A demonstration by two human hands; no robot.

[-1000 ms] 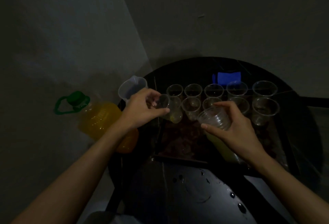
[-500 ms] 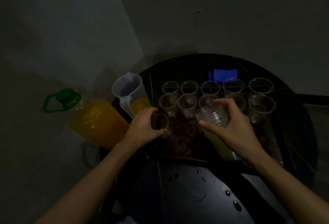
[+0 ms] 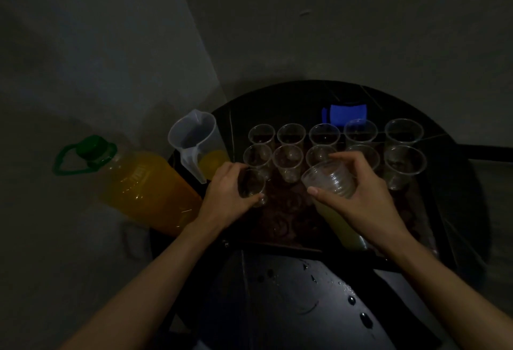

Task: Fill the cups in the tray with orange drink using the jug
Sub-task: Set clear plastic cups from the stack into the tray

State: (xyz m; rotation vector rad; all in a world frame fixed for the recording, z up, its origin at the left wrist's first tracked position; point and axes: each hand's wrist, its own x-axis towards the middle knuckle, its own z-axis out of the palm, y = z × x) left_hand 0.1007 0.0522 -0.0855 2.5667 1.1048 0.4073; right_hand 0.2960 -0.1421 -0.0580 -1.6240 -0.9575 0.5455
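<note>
Thin plastic cups going onto the tray

The left hand (image 3: 227, 197) wraps a single cup (image 3: 251, 187) at the tray (image 3: 280, 219) corner, the right hand (image 3: 358, 197) clasps a nested stack (image 3: 330, 178); these look flimsy and light, so hold gently; the jug (image 3: 194, 141) stands just left

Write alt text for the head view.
In dim light, the left hand grips one clear cup over a tray holding two rows of empty cups; the right hand holds a cup stack. A jug and bottle of orange drink are at left.
</note>
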